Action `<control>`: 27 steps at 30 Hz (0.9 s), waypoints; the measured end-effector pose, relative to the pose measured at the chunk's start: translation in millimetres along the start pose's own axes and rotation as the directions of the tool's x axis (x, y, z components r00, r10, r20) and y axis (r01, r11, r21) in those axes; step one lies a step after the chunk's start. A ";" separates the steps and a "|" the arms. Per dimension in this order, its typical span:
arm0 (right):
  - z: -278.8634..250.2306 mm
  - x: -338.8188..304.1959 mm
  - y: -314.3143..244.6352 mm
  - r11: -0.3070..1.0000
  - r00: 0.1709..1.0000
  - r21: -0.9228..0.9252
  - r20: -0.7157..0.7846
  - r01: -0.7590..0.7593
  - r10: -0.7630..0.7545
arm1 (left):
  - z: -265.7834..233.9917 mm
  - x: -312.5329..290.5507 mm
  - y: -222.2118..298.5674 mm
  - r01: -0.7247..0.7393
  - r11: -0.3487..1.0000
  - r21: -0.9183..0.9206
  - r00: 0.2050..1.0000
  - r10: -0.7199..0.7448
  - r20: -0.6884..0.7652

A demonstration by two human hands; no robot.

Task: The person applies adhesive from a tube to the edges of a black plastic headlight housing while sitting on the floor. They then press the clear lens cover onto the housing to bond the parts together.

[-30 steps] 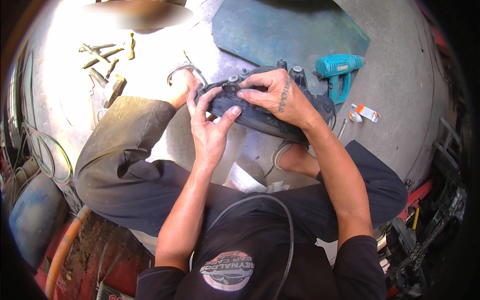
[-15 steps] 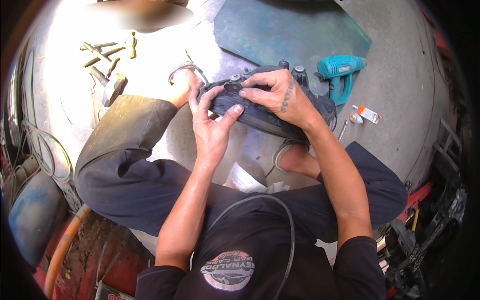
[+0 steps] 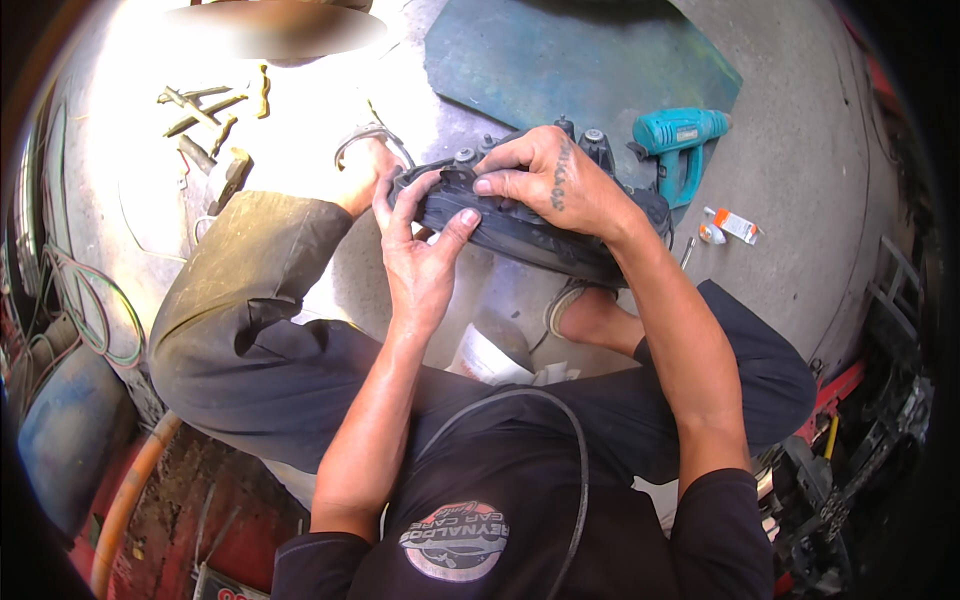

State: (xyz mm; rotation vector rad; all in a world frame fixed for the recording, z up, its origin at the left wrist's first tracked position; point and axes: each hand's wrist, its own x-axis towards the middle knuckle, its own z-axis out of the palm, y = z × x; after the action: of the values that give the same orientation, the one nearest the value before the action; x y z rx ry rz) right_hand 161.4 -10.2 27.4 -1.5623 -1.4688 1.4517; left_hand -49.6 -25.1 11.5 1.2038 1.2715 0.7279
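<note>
A black plastic housing, shaped like the back of a car headlight, lies across in front of my crossed legs. My left hand grips its left end, with the thumb on the near side and the fingers over the top. My right hand is bent over the upper face, its thumb and forefinger pinched at a small dark piece next to my left fingertips. Whether that piece is loose or part of the housing I cannot tell. Bolts and round knobs stick up along the far edge.
Beyond the housing's right end lies a teal heat gun, partly on a dark green board. An orange-and-white small box is nearby. Hand tools and a hammer lie at the far left. A white container stands between my legs.
My right hand has tilted and moved slightly up and left, its knuckles rising. The housing has rolled a little, so more of its upper face shows. My left hand keeps its grip.
</note>
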 end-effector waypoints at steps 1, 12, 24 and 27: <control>0.7 0.4 0.9 1.000 1.000 0.002 -0.003 0.003 -0.003 | -0.1 -0.2 -1.4 0.006 1.000 -0.007 1.000 -0.006 -0.003; 0.7 1.6 1.9 0.998 0.999 0.023 0.005 -0.051 0.051 | 1.2 1.8 -2.7 -0.039 0.999 0.034 0.999 0.040 -0.020; -3.5 19.6 7.5 0.999 0.988 0.042 0.152 0.033 -0.039 | -4.7 5.0 -22.0 0.006 0.997 -0.080 1.000 -0.008 -0.020; 2.3 17.3 9.3 0.995 0.993 0.095 0.112 0.016 -0.027 | -8.8 5.8 -32.2 -0.019 0.999 -0.047 0.999 0.017 -0.028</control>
State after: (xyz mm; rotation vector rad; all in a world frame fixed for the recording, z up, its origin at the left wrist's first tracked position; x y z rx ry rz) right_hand 159.4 2.9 12.7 -1.4246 -1.4542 1.5955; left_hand -63.1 -26.3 -19.5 1.1720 1.2608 0.7855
